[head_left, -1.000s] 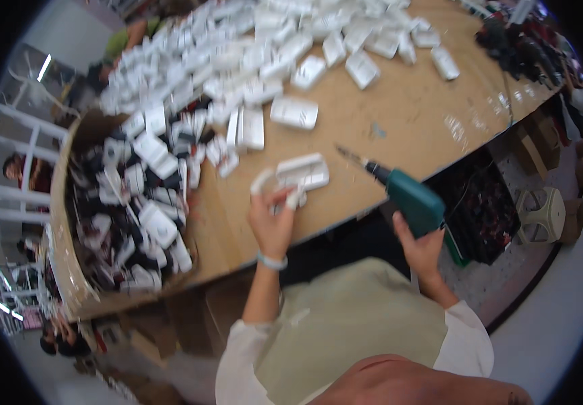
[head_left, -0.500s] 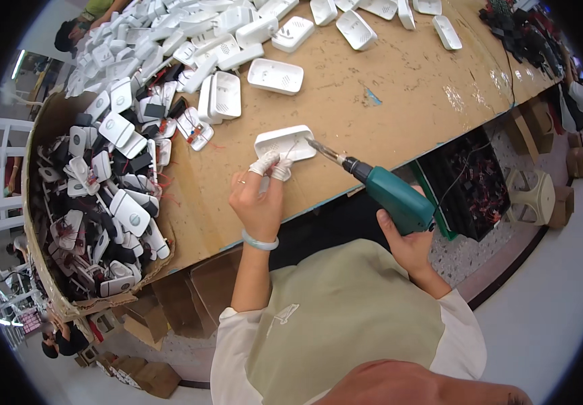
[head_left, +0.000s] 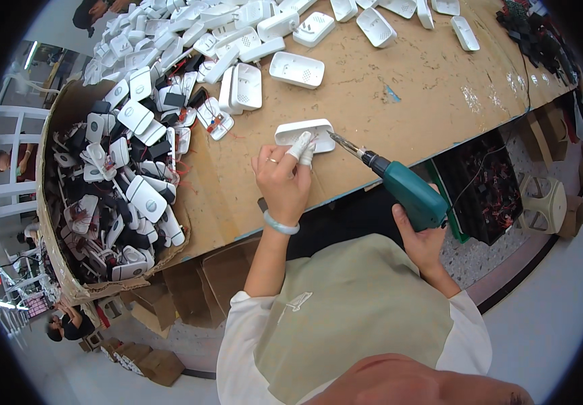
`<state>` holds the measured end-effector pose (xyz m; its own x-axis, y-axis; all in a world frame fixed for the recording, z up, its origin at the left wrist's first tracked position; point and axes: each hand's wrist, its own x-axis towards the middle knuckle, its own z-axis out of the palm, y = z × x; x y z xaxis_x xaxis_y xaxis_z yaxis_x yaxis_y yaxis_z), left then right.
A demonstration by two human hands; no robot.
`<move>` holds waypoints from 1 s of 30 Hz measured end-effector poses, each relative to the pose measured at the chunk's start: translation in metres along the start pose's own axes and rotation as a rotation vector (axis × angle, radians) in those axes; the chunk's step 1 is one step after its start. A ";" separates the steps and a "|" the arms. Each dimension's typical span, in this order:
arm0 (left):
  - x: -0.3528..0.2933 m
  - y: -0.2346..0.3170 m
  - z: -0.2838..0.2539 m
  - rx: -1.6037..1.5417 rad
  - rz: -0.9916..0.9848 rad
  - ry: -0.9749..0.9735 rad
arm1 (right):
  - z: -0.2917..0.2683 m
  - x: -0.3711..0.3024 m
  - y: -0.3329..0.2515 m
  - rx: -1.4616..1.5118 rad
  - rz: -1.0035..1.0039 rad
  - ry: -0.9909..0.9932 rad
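A shallow white plastic casing (head_left: 285,137) lies open side up on the cardboard-covered table, near its front edge. My left hand (head_left: 283,181), with white wraps on its fingertips, is closed on the casing's near wall; any small part between the fingers is too fine to make out. My right hand (head_left: 421,237) grips a green pistol-shaped power tool (head_left: 410,192) with a black collar and a long metal tip. That tip points at the casing's right end, at or just beside its rim. My fingers hide part of the casing's inside.
White casings (head_left: 190,27) are heaped at the far left. A cardboard bin (head_left: 68,270) holds assembled units with wires. Dark parts (head_left: 535,34) are piled far right. A black crate (head_left: 484,189) and a plastic stool (head_left: 545,202) stand beyond the table edge. Other people are in the background.
The whole view has shifted, so everything appears farther right and slightly higher. My left fingers have moved a little to the right along the casing. The tool keeps its place beside the casing.
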<state>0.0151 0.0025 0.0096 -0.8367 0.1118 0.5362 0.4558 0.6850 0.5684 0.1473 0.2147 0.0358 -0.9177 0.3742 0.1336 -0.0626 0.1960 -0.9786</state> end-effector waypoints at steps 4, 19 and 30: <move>0.001 0.003 0.005 0.119 -0.015 -0.025 | 0.000 0.000 0.005 -0.119 -0.086 -0.025; 0.001 0.010 0.027 0.369 0.010 -0.018 | 0.022 0.012 0.023 -0.260 -0.221 -0.062; 0.004 0.011 0.030 0.409 0.003 -0.027 | 0.024 0.016 0.024 -0.303 -0.222 -0.105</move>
<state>0.0082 0.0317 -0.0007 -0.8458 0.1293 0.5176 0.3044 0.9137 0.2692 0.1217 0.2039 0.0104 -0.9311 0.2008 0.3044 -0.1595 0.5265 -0.8351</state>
